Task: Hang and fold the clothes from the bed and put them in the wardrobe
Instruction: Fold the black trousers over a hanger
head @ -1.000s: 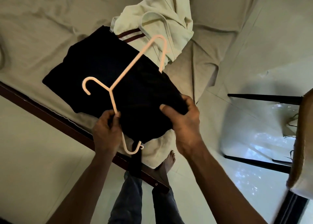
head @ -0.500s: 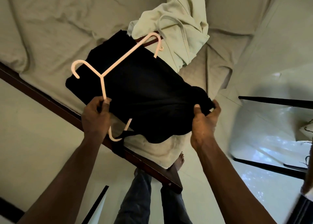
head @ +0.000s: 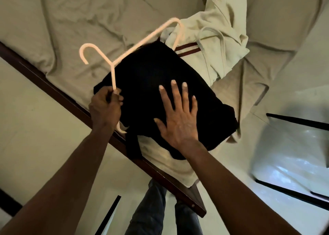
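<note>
Folded plain black garment (head: 160, 78) flat at the bed's (head: 71, 21) corner, beside pale green garment (head: 222, 39) with 2 maroon stripes. Pressed under right hand (head: 178, 122), fingers (head: 175, 96) spread straight; left hand (head: 106, 108) curled round cream hanger (head: 137, 44).

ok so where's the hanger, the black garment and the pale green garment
hanger (head: 112, 65), head view, the fork where the hook meets the arms
black garment (head: 151, 71), head view, bare fabric in its upper middle
pale green garment (head: 226, 21), head view, the crumpled upper folds
</note>
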Demonstrator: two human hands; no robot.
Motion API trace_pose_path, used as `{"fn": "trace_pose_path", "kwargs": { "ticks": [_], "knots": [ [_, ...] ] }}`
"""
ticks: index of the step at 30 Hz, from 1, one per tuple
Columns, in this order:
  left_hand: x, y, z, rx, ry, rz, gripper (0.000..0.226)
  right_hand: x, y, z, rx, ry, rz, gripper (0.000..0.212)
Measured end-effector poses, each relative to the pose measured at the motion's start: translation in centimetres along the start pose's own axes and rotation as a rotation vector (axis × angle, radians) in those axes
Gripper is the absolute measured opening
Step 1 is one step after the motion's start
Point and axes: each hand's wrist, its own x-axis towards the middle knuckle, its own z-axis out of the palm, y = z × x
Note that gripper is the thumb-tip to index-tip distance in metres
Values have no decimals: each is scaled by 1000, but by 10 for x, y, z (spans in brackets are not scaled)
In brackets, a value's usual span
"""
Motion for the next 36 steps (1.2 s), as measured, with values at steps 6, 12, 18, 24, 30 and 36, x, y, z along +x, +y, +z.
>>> {"fn": "trace_pose_path", "kwargs": {
  "ticks": [6, 12, 18, 24, 30, 36],
  "knots": [
    [89, -16, -44, -78, 153, -154, 20, -2, 25, 31, -235, -209, 31, 113],
    [152, 2, -71, 118, 68, -46, 12, 2, 27, 33, -308, -231, 16, 114],
    [180, 24, -67, 190, 99, 61, 14, 3, 33, 35, -312, -206, 12, 117],
    [166, 36, -52, 171, 269, 108, 28, 6, 16, 26, -211, -119, 86, 96],
    [123, 27, -55, -88, 105, 145, 24, 91, -37, -33, 337, 394, 259, 52],
    [87, 58, -105, -241, 104, 217, 10, 183, -48, -99, 587, 133, 343, 43]
  ]
}}
